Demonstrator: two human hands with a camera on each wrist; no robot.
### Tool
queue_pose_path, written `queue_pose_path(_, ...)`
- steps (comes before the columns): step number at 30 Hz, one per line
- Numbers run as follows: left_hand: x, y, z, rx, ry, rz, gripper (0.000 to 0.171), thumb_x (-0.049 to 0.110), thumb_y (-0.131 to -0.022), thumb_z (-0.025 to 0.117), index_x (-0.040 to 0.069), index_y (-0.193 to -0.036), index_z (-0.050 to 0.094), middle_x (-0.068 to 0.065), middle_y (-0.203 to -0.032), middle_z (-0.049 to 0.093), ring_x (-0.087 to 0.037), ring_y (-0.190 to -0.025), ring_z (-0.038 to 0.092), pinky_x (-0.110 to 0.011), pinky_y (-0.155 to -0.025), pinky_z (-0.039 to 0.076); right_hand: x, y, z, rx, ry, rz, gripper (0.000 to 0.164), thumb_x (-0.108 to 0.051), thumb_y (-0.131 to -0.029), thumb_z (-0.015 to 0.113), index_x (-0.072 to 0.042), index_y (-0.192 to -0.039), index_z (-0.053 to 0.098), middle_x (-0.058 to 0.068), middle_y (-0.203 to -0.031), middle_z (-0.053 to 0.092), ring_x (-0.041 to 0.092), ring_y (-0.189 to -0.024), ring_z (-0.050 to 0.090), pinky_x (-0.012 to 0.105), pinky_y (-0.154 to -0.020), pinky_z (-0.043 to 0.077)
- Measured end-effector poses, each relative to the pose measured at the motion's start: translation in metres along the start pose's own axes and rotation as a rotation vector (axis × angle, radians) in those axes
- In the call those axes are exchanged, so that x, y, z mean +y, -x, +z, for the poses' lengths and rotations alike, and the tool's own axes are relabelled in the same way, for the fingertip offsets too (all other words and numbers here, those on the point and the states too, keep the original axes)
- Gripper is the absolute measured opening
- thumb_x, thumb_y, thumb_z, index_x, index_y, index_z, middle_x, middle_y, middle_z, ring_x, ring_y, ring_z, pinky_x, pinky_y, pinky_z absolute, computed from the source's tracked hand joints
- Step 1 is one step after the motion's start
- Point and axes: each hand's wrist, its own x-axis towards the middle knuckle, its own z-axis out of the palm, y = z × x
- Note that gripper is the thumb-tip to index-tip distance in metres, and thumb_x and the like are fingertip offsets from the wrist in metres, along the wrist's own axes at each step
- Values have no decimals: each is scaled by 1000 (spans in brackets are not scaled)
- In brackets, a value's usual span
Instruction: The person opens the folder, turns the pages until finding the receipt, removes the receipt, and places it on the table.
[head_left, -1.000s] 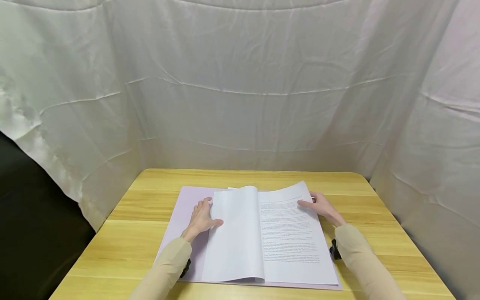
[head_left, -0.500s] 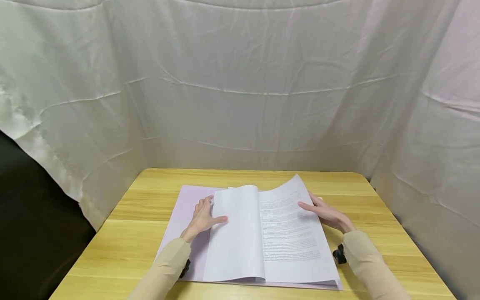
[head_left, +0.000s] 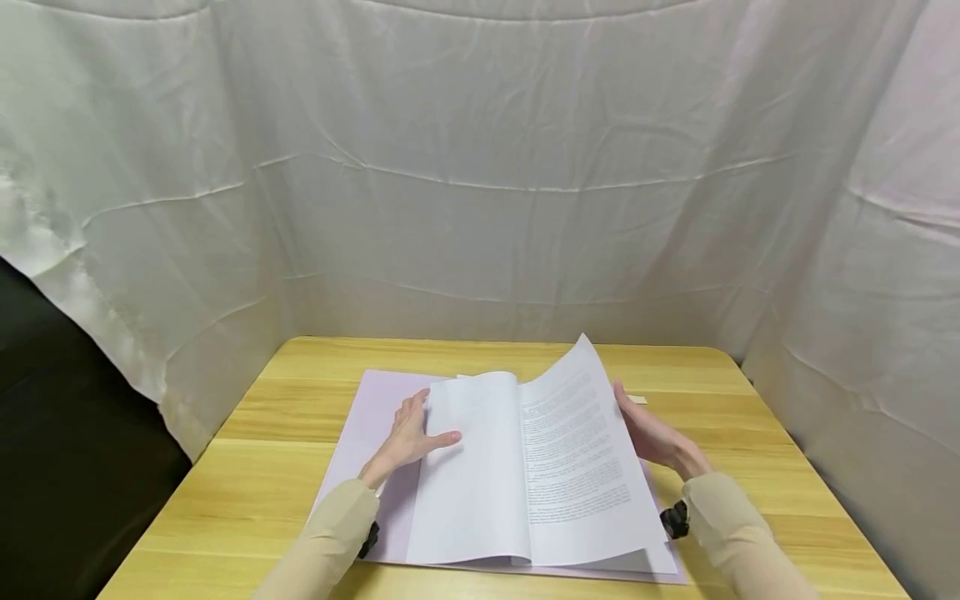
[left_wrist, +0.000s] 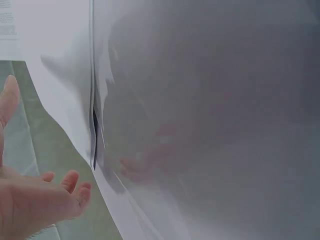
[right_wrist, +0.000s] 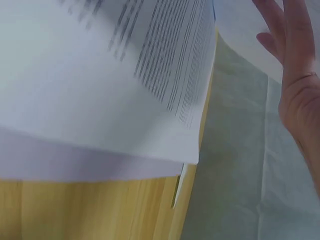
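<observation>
A stack of white paper lies spread like a booklet, its blank left page (head_left: 468,492) curving at the fold and its printed right page (head_left: 573,467) raised along the outer edge. Beneath it is a lavender folder (head_left: 375,425); the left wrist view shows a glossy surface (left_wrist: 210,120) with faint reflections. My left hand (head_left: 405,435) is at the left page's outer edge, fingers extended and thumb stretched over the paper. At the right page's outer edge is my right hand (head_left: 654,432), fingers fairly straight against the raised sheet, partly behind it.
The wooden table (head_left: 225,492) surrounds the folder. A small pale strip (head_left: 637,400) shows beyond my right hand. Light grey curtains (head_left: 495,208) hang behind and at the sides, with a black area (head_left: 67,433) at far left.
The right page's outer edge has risen and bent leftward, showing a sheet underneath. My right thumb has left the front of the page. My left hand has barely shifted.
</observation>
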Motion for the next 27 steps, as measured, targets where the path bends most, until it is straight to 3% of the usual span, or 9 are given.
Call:
queue_pose_path(4, 3, 0, 0, -22, 40, -2, 106, 40, -80, 84, -3, -156, 23, -30, -155, 32, -50, -145, 28, -68, -117, 29, -3, -1, 7, -11, 19, 0, 82, -60, -99, -9, -4, -158, -1, 22, -143, 45, 25, -123, 59, 42, -102, 50)
queue_pose_path(11, 7, 1, 0, -49, 100, -16, 106, 42, -82, 82, -1, -157, 21, -28, -156, 32, -47, -146, 30, -65, -117, 31, -8, -4, 17, -2, 50, 0, 85, -62, -96, -12, -3, -156, -2, 39, -148, 28, 25, -126, 55, 41, -103, 49)
queue_pose_path(21, 16, 3, -2, -119, 217, -46, 106, 48, -84, 79, 6, -160, 18, -23, -162, 27, -45, -150, 26, -65, -119, 28, -19, -8, 28, -58, -3, -48, 72, -61, -96, -14, -27, -159, -18, 39, -157, 11, 29, -132, 50, 46, -103, 50)
queue_pose_path(25, 21, 2, -1, -147, 249, -55, 105, 50, -85, 77, 9, -161, 17, -20, -163, 27, -42, -153, 24, -65, -120, 28, -22, -12, 32, -77, -25, -60, 69, -61, -97, -12, -30, -159, -20, 36, -161, 5, 29, -135, 48, 42, -103, 51)
queue_pose_path(27, 23, 2, 0, -159, 271, -54, 104, 49, -86, 76, 9, -161, 16, -19, -163, 27, -42, -153, 22, -65, -120, 28, -22, -14, 34, -83, -33, -65, 69, -61, -98, -11, -29, -158, -22, 38, -160, 6, 26, -132, 52, 38, -97, 55)
